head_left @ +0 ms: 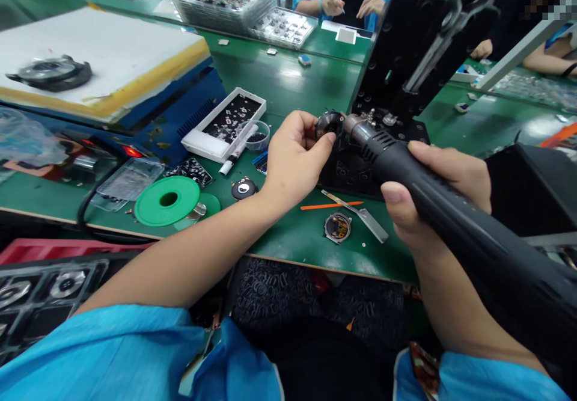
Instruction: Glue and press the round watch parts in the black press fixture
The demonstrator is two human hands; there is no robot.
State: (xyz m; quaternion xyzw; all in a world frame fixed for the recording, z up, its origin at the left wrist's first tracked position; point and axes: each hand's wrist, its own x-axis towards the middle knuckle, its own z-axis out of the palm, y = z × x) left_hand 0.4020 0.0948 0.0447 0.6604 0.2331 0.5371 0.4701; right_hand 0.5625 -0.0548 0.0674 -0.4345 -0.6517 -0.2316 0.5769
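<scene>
Between the thumb and fingers of my left hand [295, 163] is a round black watch part [328, 124], tilted on edge. My right hand [433, 190] grips a black hot air gun [406, 175], its metal nozzle [358, 129] pointing at the watch part from close by; whether they touch I cannot tell. Below, on the green bench, lies an open watch case [338, 228] with its inner parts showing. Beside it are an orange stick [331, 205] and a flat metal blade [372, 223]. A small round black piece [244, 189] rests near my left wrist.
A black press stand [392, 58] rises behind the nozzle. To the left are a green spool [166, 201], a white tray [205, 142] of small parts, a clear cup [258, 136] and a blue heating box [157, 118] with a watch on top. Co-workers sit across the bench.
</scene>
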